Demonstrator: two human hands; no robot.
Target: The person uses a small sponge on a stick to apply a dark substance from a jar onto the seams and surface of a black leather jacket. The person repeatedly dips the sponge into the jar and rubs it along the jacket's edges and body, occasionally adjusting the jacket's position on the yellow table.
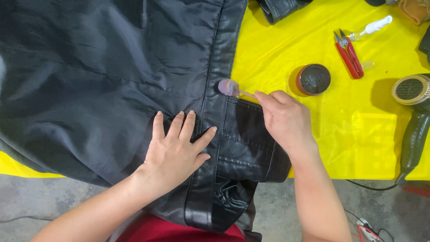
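Leather fills the left and centre of the frame: a black jacket (112, 80) spread over a yellow table cover (322, 134). The left hand (174, 152) lies flat on it, fingers spread, at lower centre. The right hand (286, 118) pinches a small brush (233, 88) whose tuft touches the seam at centre. An open dark tin (313, 79), red snips (349, 54) and a hair dryer (414, 116) sit right

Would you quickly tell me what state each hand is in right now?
Left hand: open, flat, fingers spread on the black leather jacket.
Right hand: closed, pinching a thin stick with a purplish round dauber tip.
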